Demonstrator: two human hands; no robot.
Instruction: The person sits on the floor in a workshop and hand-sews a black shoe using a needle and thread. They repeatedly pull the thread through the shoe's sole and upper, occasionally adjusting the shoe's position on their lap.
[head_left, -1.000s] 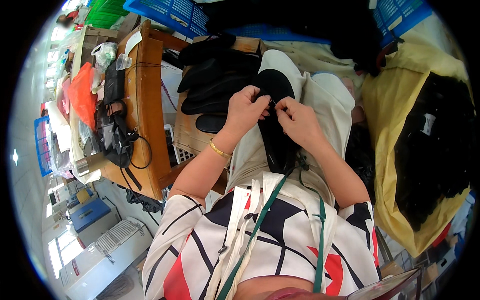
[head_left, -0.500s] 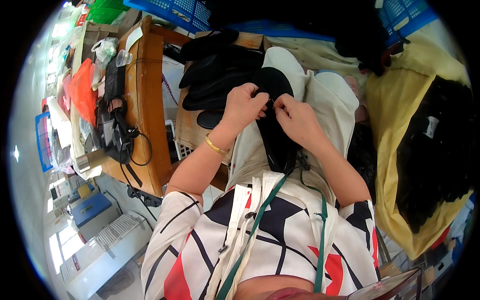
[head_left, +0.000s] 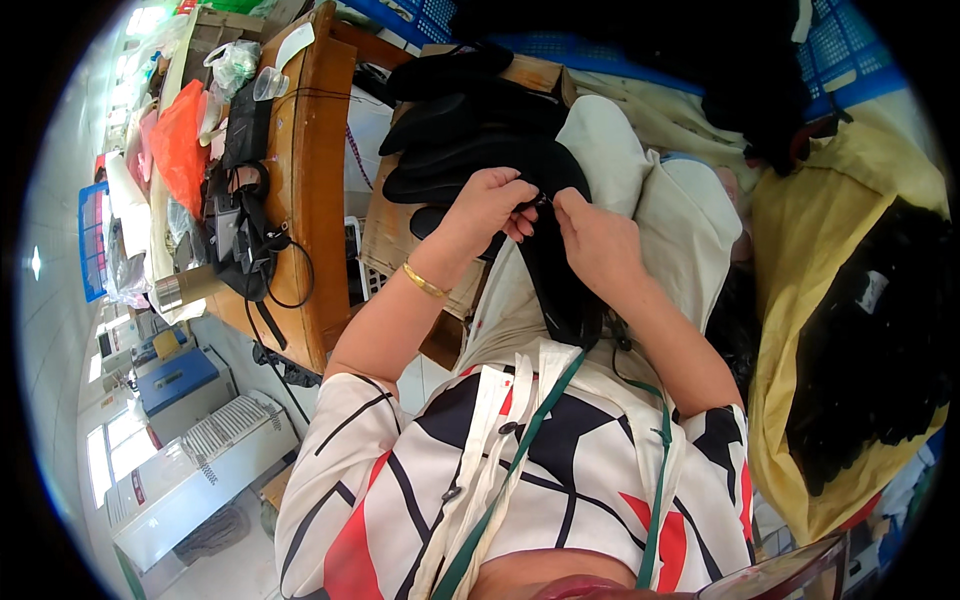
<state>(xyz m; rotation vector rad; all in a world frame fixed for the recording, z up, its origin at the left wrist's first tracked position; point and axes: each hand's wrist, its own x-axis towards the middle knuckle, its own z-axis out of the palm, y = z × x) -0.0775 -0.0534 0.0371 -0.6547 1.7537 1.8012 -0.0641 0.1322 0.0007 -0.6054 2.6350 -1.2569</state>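
Observation:
Across my lap lies a long, soft black shoe-shaped piece (head_left: 562,270), with its rounded end pointing away from me. My left hand (head_left: 492,208), a gold bangle at its wrist, pinches the piece at its middle. Close beside it, my right hand (head_left: 598,238) is closed at the same spot, thumb and fingers pressed together. Something tiny shows between the fingertips, too small to name. Left of my knees, several similar black shoe-shaped pieces (head_left: 440,130) lie piled on a cardboard box (head_left: 385,232).
A wooden table (head_left: 300,190) on the left carries a red plastic bag (head_left: 180,150), cables and clutter. To the right stands a yellow sack (head_left: 790,235) with black pieces inside. Blue plastic baskets (head_left: 850,50) holding black material line the far side.
The view has shifted slightly, so the surroundings sit further right. My right hand has turned a little, showing more of its back. Both hands stay together on the black piece.

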